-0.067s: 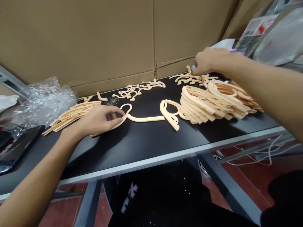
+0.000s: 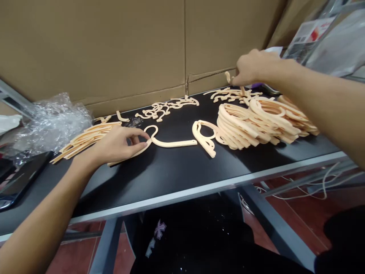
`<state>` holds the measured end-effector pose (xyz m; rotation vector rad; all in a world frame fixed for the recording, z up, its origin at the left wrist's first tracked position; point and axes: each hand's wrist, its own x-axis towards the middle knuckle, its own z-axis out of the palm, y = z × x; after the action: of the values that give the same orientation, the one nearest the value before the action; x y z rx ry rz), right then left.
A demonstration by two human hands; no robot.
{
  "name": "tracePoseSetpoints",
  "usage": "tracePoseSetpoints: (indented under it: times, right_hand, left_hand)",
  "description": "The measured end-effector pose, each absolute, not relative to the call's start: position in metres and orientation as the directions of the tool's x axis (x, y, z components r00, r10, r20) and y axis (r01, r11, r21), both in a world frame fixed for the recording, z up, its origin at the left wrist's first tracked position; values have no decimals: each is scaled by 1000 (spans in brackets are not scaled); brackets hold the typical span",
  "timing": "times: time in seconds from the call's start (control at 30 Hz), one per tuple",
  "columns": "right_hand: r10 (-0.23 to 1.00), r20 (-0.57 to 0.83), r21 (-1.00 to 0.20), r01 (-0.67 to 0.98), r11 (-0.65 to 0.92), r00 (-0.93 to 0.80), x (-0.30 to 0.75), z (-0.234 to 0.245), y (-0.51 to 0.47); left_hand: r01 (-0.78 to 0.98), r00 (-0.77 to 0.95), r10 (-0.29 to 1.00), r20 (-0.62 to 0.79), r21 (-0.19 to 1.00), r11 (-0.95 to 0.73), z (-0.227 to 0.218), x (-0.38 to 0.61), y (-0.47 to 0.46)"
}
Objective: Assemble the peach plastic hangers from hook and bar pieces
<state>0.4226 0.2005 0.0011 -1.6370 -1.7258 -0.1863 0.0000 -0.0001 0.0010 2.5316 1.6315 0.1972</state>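
My left hand (image 2: 116, 146) rests on the black table (image 2: 176, 171), fingers pinching a peach plastic hanger piece (image 2: 171, 143) at its hook loop. My right hand (image 2: 253, 67) is raised at the back right, fingers closed on a small peach hook piece (image 2: 228, 77), lifted just above a scatter of small peach hook pieces (image 2: 230, 94). In front of that hand lies a big heap of curved peach hanger parts (image 2: 262, 121). One looped hanger part (image 2: 203, 137) lies at the heap's left end.
A stack of straight peach bars (image 2: 85, 139) lies left of my left hand. More small hooks (image 2: 167, 107) sit by the cardboard wall (image 2: 128, 49). Crumpled clear plastic (image 2: 48, 121) and a dark phone (image 2: 19, 179) are at the left. Cables (image 2: 313, 186) hang below the table.
My right hand has risen from the small hook scatter with one hook piece pinched in its fingers. My left hand stays on the hanger piece.
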Motion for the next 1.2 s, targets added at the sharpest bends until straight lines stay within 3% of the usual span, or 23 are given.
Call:
tracePoseSetpoints:
  times: [0.03, 0.07, 0.1, 0.2, 0.3, 0.4, 0.67, 0.9, 1.2]
  right_hand:
    - [862, 496, -212, 977, 4, 104, 415, 12, 186]
    - [881, 457, -133, 989, -66, 120, 408, 23, 170]
    - [889, 445, -136, 989, -56, 111, 400, 32, 156]
    - [891, 454, -339, 922, 187, -14, 378, 50, 119]
    - [857, 510, -587, 701, 405, -69, 355, 55, 90]
    - [835, 503, -620, 579, 529, -223, 326, 55, 66]
    - [845, 398, -764, 381, 521, -357, 272, 38, 48]
    - [840, 469, -686, 488, 541, -273, 273, 22, 47]
    - [785, 431, -560, 551, 619, -444, 278, 17, 38]
  left_hand:
    - [893, 415, 909, 41, 176, -415, 2, 0, 0]
    - [891, 419, 907, 35, 177, -418, 2, -1, 0]
    - [891, 420, 907, 28, 177, -418, 3, -2, 0]
    - [898, 417, 909, 3, 156, -412, 6, -6, 1]
    - [897, 424, 904, 53, 110, -427, 8, -6, 3]
    - [857, 498, 856, 143, 68, -510, 5, 6, 4]
    - [597, 774, 618, 135, 169, -785, -17, 60, 3]
    - [611, 715, 652, 253, 227, -758, -36, 64, 2]
    - [659, 642, 701, 312, 243, -712, -35, 58, -3]
